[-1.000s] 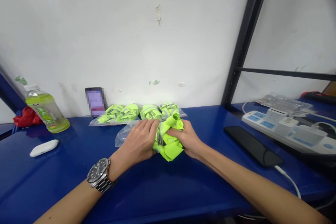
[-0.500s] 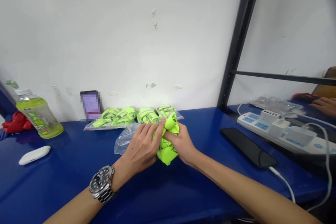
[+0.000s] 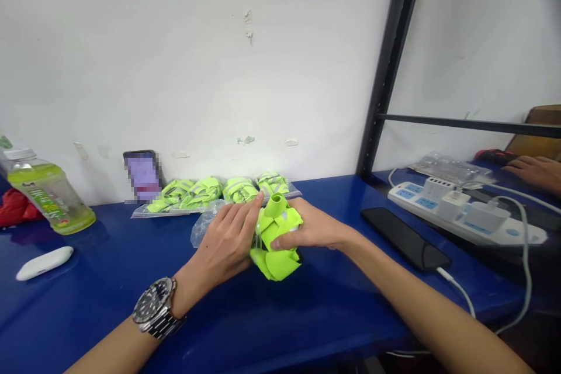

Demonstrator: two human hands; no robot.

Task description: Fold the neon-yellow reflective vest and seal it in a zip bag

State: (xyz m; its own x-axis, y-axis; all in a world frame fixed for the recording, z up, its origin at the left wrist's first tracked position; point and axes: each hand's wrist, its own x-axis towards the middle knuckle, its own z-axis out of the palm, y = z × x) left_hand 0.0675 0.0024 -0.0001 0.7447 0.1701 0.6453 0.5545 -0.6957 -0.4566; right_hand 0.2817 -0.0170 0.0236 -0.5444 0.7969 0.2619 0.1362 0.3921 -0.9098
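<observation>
Both hands hold a crumpled neon-green vest bundle [image 3: 276, 239] with grey reflective strips, just above the blue table [image 3: 280, 310]. My left hand [image 3: 225, 242], with a metal watch on its wrist, presses the bundle's left side, fingers spread over it. My right hand [image 3: 313, 228] grips it from the right, thumb across the front. A clear plastic bag [image 3: 204, 228] lies crumpled behind my left hand. Several bagged green vests [image 3: 214, 191] sit in a row against the wall.
A green drink bottle [image 3: 46, 193] and a white case [image 3: 42, 263] are at the left. A phone [image 3: 142, 175] leans on the wall. A black phone [image 3: 405, 238] on a cable and a power strip [image 3: 464, 216] lie to the right. Another person's hand [image 3: 532, 172] rests far right.
My right hand has turned onto the bundle's right side and the bundle has rotated, its rolled end now pointing up. The view has shifted slightly right.
</observation>
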